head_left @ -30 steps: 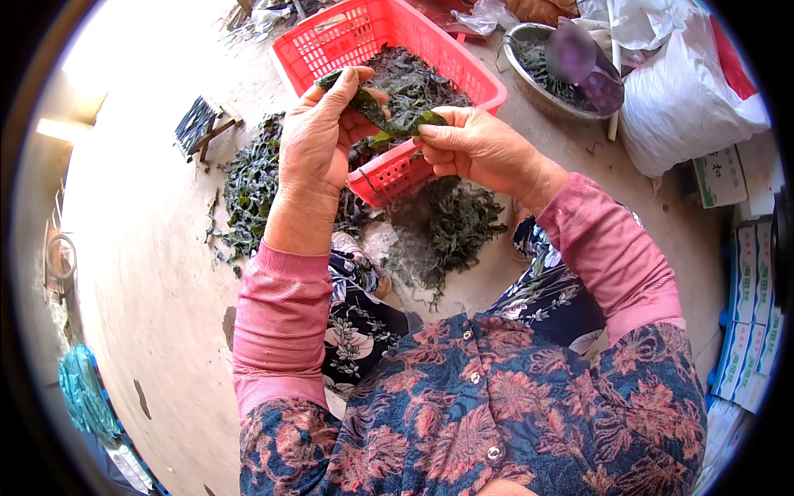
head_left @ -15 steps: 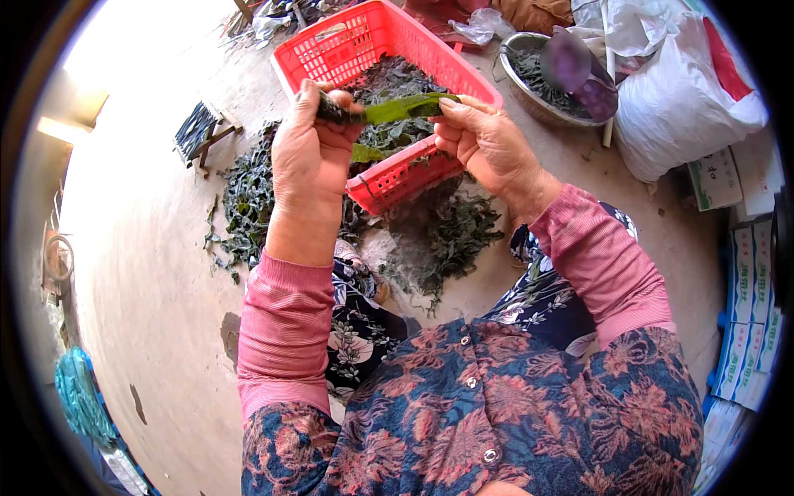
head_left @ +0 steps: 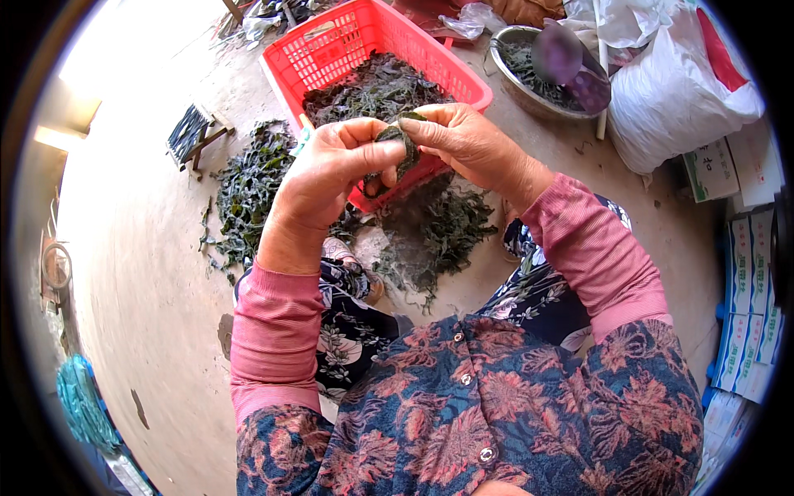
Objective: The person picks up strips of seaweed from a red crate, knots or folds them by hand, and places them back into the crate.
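Left hand point(head_left: 331, 165) and right hand point(head_left: 475, 147) pinching one dark green strip point(head_left: 409, 159).
From afar I see it curled between them (seaweed, perhaps; partly hidden by the grip); the red basket point(head_left: 434, 59) sits below and beyond both hands, a leafy pile point(head_left: 252, 178) left of the left hand.

Beige concrete floor point(head_left: 149, 322), irregular dark patches point(head_left: 140, 408) near left; low folding stool point(head_left: 195, 139) with dark strapped seat, far left; glaring white daylight point(head_left: 141, 33) beyond it; blue-and-white cardboard cartons point(head_left: 748, 289) stacked right; bulging white sack point(head_left: 682, 112) far right.
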`<state>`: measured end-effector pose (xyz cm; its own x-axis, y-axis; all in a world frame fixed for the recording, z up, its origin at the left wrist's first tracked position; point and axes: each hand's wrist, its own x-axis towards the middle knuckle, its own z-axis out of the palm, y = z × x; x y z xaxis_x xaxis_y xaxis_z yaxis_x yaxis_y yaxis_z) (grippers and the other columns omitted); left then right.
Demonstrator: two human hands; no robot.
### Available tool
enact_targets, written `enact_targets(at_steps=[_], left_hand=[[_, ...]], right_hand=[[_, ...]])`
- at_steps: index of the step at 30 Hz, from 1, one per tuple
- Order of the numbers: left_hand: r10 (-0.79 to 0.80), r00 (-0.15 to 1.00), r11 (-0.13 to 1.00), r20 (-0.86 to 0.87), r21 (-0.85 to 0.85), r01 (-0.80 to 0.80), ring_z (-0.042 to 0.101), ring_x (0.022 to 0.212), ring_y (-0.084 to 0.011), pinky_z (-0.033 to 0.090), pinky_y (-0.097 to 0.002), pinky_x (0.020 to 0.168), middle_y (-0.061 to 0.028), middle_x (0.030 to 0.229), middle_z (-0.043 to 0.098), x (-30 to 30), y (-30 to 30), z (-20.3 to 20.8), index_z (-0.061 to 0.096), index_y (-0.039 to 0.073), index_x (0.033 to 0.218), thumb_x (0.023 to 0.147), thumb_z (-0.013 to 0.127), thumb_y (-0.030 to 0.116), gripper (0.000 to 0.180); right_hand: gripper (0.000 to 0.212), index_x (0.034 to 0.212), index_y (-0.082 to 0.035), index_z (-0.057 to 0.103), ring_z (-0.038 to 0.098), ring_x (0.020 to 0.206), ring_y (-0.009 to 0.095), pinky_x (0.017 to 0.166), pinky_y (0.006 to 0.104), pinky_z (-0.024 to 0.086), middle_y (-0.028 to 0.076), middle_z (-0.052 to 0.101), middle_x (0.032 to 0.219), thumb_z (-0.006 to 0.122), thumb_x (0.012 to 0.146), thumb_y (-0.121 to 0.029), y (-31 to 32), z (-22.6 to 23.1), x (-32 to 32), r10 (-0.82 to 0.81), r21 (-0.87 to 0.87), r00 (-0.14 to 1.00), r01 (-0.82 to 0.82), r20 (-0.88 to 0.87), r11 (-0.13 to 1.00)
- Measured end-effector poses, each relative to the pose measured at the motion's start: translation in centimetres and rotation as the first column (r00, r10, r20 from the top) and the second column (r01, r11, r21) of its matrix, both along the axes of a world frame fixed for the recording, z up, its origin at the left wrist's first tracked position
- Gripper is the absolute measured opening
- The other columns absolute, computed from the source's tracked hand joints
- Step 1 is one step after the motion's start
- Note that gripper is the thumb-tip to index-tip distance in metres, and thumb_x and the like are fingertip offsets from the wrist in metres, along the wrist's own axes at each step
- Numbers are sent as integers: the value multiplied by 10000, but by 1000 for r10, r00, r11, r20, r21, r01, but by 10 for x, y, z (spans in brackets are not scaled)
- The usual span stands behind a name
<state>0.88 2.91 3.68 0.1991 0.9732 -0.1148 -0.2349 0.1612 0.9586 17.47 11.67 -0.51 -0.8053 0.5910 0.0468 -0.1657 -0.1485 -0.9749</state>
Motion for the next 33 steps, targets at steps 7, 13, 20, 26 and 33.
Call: enact_targets(at_steps=[7,13,20,26,33], left_hand=[[224,948,954,-225,249,-166,540,775,-68,447,-200,724,-23,859,568,0,0,-12,555,-2,961,687,618,-18,282],[519,668,855,-534,335,-397,492,508,-71,405,-203,468,10,580,536,-5,3,-26,555,29,706,748,654,130,148],[217,966,975,-144,-22,-222,501,453,-62,399,-170,417,-33,642,599,1,-11,-15,628,-20,821,754,655,149,184],[209,950,976,-233,-15,-219,511,496,-63,416,-169,464,-22,665,601,1,-14,-14,629,-14,886,743,642,96,181],[610,781,788,-136,1,-615,547,469,-87,446,-187,437,-57,667,616,-41,-10,-33,618,11,855,770,586,50,99]], right_hand=[[223,874,-3,604,496,687,28,646,187,408,-30,575,753,573,833,-220,-9,9,3,77,-230,992,-98,-96,968],[231,936,8,615,510,726,23,666,182,421,-16,601,811,587,824,-191,-15,14,1,63,-22,996,-62,58,998],[242,903,-18,602,499,712,11,631,158,407,-40,576,798,559,847,-250,-12,6,1,46,248,976,-99,214,964],[214,796,-27,576,483,665,17,596,170,396,-31,555,734,569,837,-237,-17,-2,-4,6,126,977,-34,215,991],[173,766,-64,518,490,606,31,514,170,365,-5,567,698,580,812,-219,-2,-5,0,5,198,933,-82,359,977]])
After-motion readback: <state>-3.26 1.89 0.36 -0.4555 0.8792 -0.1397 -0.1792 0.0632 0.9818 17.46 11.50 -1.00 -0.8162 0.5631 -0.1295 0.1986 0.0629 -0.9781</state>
